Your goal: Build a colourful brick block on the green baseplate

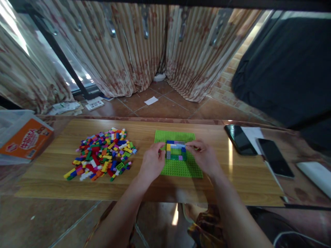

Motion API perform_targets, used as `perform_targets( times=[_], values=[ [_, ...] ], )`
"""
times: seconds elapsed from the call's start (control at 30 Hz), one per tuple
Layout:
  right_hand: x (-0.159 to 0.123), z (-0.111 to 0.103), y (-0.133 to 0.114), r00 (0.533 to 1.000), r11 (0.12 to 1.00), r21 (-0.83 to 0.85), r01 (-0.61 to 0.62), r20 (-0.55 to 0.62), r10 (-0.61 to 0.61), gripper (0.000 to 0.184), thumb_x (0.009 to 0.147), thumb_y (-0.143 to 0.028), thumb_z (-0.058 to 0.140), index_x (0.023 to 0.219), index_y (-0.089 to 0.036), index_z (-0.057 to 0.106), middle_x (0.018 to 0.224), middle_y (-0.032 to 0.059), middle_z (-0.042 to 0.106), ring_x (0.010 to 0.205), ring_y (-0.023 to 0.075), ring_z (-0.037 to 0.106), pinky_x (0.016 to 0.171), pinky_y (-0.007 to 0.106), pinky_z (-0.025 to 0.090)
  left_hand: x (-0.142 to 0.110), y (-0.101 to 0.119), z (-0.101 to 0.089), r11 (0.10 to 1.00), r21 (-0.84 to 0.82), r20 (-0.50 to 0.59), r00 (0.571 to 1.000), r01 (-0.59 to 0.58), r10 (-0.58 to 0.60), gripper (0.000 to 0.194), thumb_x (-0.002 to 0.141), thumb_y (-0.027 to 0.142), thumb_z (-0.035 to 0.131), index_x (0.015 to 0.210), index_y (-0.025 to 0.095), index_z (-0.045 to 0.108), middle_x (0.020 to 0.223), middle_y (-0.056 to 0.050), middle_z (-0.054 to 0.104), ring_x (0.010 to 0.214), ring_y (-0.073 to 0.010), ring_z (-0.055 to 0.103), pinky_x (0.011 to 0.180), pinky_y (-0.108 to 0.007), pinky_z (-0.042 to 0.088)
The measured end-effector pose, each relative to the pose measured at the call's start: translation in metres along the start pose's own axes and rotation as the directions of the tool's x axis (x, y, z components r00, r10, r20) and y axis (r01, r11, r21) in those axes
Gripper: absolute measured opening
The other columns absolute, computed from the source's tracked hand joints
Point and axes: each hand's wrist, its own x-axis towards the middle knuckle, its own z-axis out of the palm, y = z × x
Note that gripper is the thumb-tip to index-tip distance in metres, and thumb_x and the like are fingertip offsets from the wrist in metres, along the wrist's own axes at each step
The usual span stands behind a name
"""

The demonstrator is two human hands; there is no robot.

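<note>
In the head view, the brick frame [176, 146], roughly square with no clear long axis, sits on the green plate [178, 170] between the two hands. The left hand [153, 161] lies just beside its left side, thumb and forefinger apart; the right hand [203, 155] is nearer, fingertips at the far right corner, though I cannot tell whether they are clamped on a brick.
</note>
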Motion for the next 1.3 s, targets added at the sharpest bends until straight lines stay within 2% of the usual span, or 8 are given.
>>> perform_targets(
  times=[0.13, 0.27, 0.6, 0.93, 1.1, 1.3],
  values=[
    [-0.001, 0.015, 0.003, 0.999, 0.997, -0.063, 0.046, 0.016, -0.045, 0.015, 0.082, -0.035, 0.064, 0.083, -0.026, 0.076, 0.094, 0.0051, 0.065, 0.090, 0.0217, 0.059, 0.085, 0.040, 0.046, -0.002, 0.001, 0.003, 0.998, 0.045, 0.018, 0.999, -0.042, 0.041, 0.033, 0.085, 0.011, 0.050, 0.115, 0.016, 0.061, 0.107, -0.011, 0.069, 0.093, -0.0217, 0.066, 0.087, -0.037, 0.053],
    [0.002, 0.024, 0.006, 0.997, 0.993, -0.094, 0.076, 0.018, -0.075, 0.012, 0.082, -0.031, 0.065, 0.082, -0.026, 0.076, 0.096, 0.0058, 0.064, 0.093, 0.0221, 0.057, 0.088, 0.042, 0.046, -0.002, 0.002, 0.003, 0.999, 0.041, 0.036, 0.999, -0.023, 0.022, 0.038, 0.085, 0.010, 0.049, 0.122, 0.014, 0.057, 0.112, -0.012, 0.068, 0.099, -0.0233, 0.065, 0.091, -0.040, 0.052],
    [0.001, 0.030, 0.004, 0.998, 0.997, -0.078, 0.027, -0.063, -0.032, 0.015, 0.082, -0.034, 0.064, 0.078, -0.026, 0.076, 0.092, 0.0059, 0.064, 0.092, 0.0232, 0.058, 0.087, 0.043, 0.046, -0.005, 0.002, 0.006, 0.995, 0.076, 0.071, 0.996, -0.064, 0.058, 0.040, 0.086, 0.011, 0.051, 0.125, 0.018, 0.055, 0.115, -0.011, 0.067, 0.105, -0.0239, 0.064, 0.095, -0.041, 0.050],
    [0.000, 0.033, 0.007, 0.996, 0.999, -0.011, -0.036, -0.078, 0.035, 0.010, 0.078, -0.030, 0.068, 0.078, -0.026, 0.077, 0.092, 0.0051, 0.064, 0.090, 0.0221, 0.059, 0.087, 0.041, 0.046, -0.006, 0.002, 0.007, 0.988, 0.139, 0.113, 0.992, -0.073, 0.057, 0.038, 0.087, 0.013, 0.050, 0.125, 0.015, 0.055, 0.116, -0.013, 0.064, 0.105, -0.0243, 0.062, 0.095, -0.041, 0.049],
    [0.000, 0.035, 0.007, 0.994, 0.999, -0.023, -0.042, -0.098, 0.039, 0.009, 0.077, -0.028, 0.069, 0.077, -0.025, 0.077, 0.093, 0.0055, 0.065, 0.089, 0.0219, 0.060, 0.086, 0.041, 0.047, -0.007, 0.000, 0.009, 0.976, 0.178, 0.140, 0.985, -0.126, 0.102, 0.039, 0.088, 0.013, 0.049, 0.126, 0.017, 0.055, 0.120, -0.011, 0.062, 0.109, -0.0241, 0.059, 0.098, -0.040, 0.047],
    [0.000, 0.036, 0.001, 0.990, 0.995, -0.071, -0.072, -0.127, 0.063, 0.007, 0.074, -0.025, 0.070, 0.076, -0.024, 0.077, 0.094, 0.0066, 0.067, 0.092, 0.0232, 0.060, 0.086, 0.041, 0.047, -0.010, 0.001, 0.014, 0.908, 0.349, 0.186, 0.967, -0.232, 0.175, 0.041, 0.090, 0.021, 0.051, 0.131, 0.017, 0.053, 0.125, -0.012, 0.056, 0.113, -0.0265, 0.054, 0.101, -0.041, 0.045]
  ],
)
